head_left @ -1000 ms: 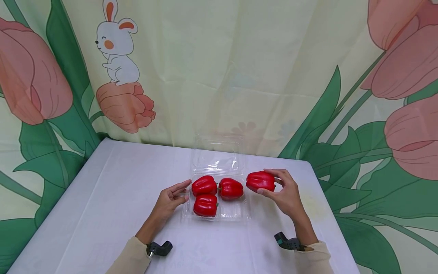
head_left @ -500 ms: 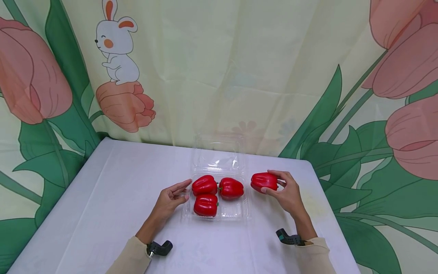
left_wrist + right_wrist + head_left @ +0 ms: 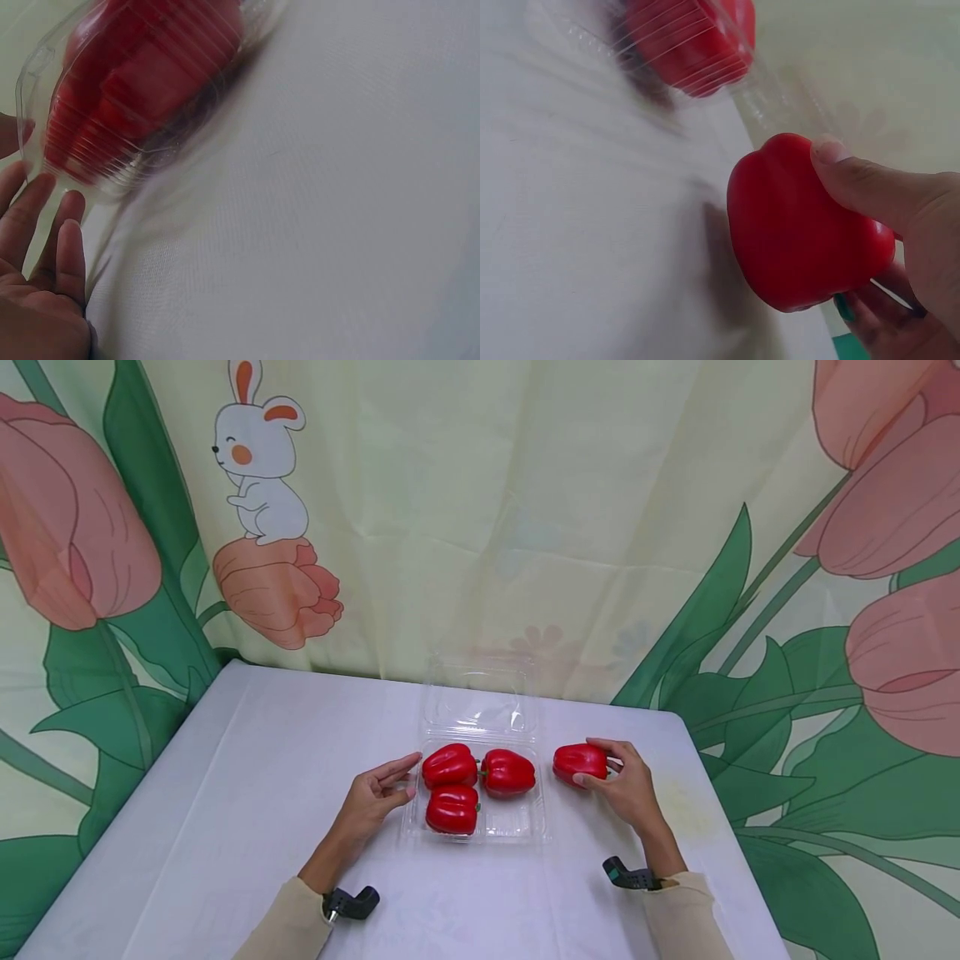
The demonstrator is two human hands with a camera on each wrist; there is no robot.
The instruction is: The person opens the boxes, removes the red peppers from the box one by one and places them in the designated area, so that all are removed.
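A clear plastic container [image 3: 513,827] holds three red bell peppers: one at back left [image 3: 448,766], one at front left [image 3: 452,810] and one at back right [image 3: 508,773]. My left hand [image 3: 365,810] is at the container's left side; in the left wrist view its fingertips touch or nearly touch the clear wall [image 3: 97,161], fingers relaxed. To the right of the container, my right hand [image 3: 627,787] grips a fourth red pepper [image 3: 580,763] between thumb and fingers. The right wrist view shows that pepper [image 3: 802,225] on its side, thumb across its top.
The container's clear lid [image 3: 477,697] stands raised behind it, near the back edge of the white-covered table [image 3: 262,760]. Behind the table hangs a curtain [image 3: 480,527] printed with tulips and a rabbit.
My right hand has moved the gripped pepper a little to the right, away from the container, and slightly lower. My left hand and the three peppers in the container have stayed in place.
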